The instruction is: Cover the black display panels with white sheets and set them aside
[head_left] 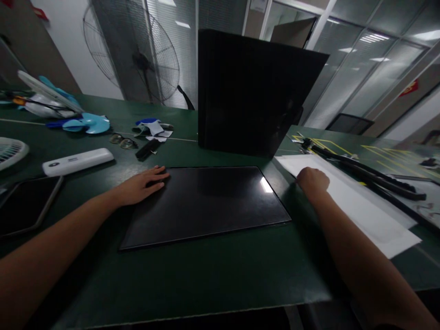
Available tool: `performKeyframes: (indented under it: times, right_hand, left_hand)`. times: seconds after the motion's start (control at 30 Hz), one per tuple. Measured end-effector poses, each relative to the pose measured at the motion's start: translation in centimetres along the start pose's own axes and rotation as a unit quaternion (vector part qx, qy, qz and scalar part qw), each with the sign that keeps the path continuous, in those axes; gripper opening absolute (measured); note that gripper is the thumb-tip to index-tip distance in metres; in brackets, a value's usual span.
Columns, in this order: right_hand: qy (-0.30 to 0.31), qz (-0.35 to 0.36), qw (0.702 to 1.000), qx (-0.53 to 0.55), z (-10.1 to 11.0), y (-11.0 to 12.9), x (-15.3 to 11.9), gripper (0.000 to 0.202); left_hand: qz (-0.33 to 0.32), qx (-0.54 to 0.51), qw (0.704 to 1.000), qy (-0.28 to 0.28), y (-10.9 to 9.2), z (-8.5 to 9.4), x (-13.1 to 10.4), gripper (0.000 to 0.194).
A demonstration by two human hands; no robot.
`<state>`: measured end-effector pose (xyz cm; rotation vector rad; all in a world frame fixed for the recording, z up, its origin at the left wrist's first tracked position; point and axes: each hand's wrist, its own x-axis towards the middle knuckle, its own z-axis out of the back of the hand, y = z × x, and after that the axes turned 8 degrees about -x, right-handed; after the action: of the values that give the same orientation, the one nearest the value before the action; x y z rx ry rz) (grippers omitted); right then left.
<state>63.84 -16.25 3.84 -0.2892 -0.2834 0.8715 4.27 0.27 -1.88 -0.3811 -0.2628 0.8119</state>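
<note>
A flat black screen panel [213, 201] lies on the green table in front of me, with a lamp's reflection near its right edge. My left hand [142, 185] rests on the panel's left edge, fingers stretched out, gripping nothing. My right hand [313, 183] is closed in a fist at the near left edge of white sheets [350, 201], to the right of the panel. Its fingertips are hidden, so I cannot make out what, if anything, is in them. Behind the panel stands a large upright black panel [254, 91].
On the left lie a white elongated device [78, 161], a tablet [29, 204], glasses [123, 140], a small black object [147, 150], cloths [153, 128] and light-blue fan blades [87, 123]. Long black strips [364, 169] lie right of the sheets. The table's front edge [192, 315] runs below.
</note>
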Motion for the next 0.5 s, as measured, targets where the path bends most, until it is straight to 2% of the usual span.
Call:
performKeyframes:
  times: [0.1,0.23,0.4,0.5]
  right_hand:
    - [0.015,0.054,0.998,-0.029,2.2,1.2,-2.1,0.034]
    - [0.005,0.208,0.976,-0.061,5.4,5.6,-8.0,0.032]
    - [-0.022,0.428,0.903,-0.035,8.4,12.0,-17.3,0.036]
    - [-0.066,0.544,0.836,0.008,8.4,14.2,-20.2,0.041]
  left_hand:
    - [0.027,0.035,0.999,-0.013,-0.1,-0.1,0.0,0.07]
    - [0.05,0.067,0.996,-0.018,-0.7,-0.1,0.1,0.064]
    - [0.11,0.065,0.989,-0.071,-1.3,0.1,0.3,0.069]
    - [0.111,0.034,0.988,-0.097,-1.1,0.3,0.1,0.076]
